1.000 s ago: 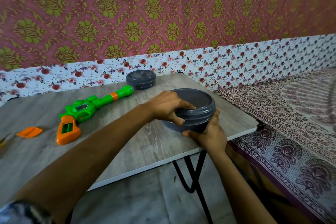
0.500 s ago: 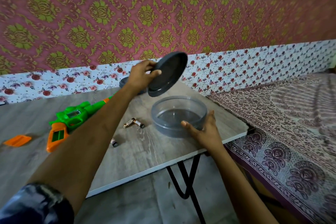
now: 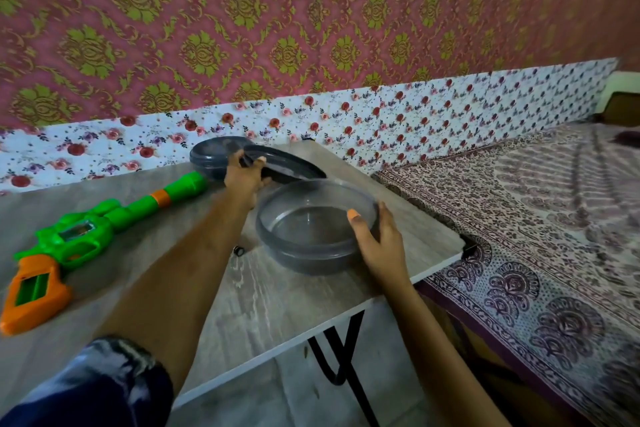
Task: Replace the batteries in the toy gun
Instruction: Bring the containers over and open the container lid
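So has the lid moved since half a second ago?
Yes: the left hand has lowered the lid toward the table, behind the open container.

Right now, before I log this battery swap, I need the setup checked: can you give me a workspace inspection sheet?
Surface: grey wood-look table.
Job's things: toy gun lying at left; one battery, mostly hidden by the left forearm; open container, apparently empty.
Clutter: second container, lidded, at the back.
Grippers: left hand grips the lid; right hand holds the open container's rim.
Cables: nothing seen.
Surroundings: patterned bed at right; wallpapered wall behind.
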Tool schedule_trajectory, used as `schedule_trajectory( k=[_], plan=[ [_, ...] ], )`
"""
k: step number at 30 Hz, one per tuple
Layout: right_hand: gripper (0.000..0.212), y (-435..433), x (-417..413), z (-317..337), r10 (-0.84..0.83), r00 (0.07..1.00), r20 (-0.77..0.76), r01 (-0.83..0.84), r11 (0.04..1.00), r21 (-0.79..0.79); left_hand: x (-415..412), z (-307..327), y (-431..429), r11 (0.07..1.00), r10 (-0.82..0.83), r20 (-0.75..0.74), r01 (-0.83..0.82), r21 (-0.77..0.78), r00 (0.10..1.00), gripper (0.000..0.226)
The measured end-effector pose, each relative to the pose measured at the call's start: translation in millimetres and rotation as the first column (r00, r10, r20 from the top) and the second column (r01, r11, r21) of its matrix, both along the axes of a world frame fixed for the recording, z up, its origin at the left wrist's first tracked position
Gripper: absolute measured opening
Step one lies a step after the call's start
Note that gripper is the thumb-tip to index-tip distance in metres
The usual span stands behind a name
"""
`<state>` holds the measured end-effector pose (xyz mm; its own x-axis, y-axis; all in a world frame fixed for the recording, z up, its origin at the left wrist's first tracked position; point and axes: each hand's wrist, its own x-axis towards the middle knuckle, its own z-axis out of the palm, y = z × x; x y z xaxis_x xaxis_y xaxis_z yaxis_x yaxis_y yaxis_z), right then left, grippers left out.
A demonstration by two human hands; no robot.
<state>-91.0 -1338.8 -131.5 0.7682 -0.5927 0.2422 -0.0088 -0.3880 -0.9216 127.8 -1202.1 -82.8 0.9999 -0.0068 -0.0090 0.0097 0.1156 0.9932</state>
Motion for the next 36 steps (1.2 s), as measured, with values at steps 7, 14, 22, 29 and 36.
schedule_trajectory(
  k=[7,14,22,29,36],
  plan=[
    [0.073,-0.3,1.4,-3.2,0.012,0.999,0.037,-0.012,1.0,0.005,10.6,-14.8,-9.3,0.97,-0.076,-0.085,0.093,0.225,0.993,0.007],
    [0.069,3.3,-1.5,2.3,0.017,0.999,0.047,-0.017,1.0,-0.008,0.6,-10.7,17.0,0.962,-0.082,-0.117,0.11,0.25,0.99,0.008],
    [0.075,12.1,-7.2,8.7,0.014,1.0,-0.006,-0.014,0.999,-0.032,-67.8,24.7,101.5,0.832,-0.187,0.069,0.12,0.541,0.98,0.015],
    [0.06,63.5,-12.8,32.0,-0.043,0.974,0.225,0.125,0.921,-0.368,-119.3,46.7,186.7,0.561,-0.252,0.137,0.029,0.828,0.958,0.016],
    [0.048,155.7,2.9,38.0,0.299,0.938,0.174,-0.14,0.788,-0.6,-153.7,22.0,208.4,0.328,-0.463,-0.034,0.207,0.922,0.886,0.036]
  ],
)
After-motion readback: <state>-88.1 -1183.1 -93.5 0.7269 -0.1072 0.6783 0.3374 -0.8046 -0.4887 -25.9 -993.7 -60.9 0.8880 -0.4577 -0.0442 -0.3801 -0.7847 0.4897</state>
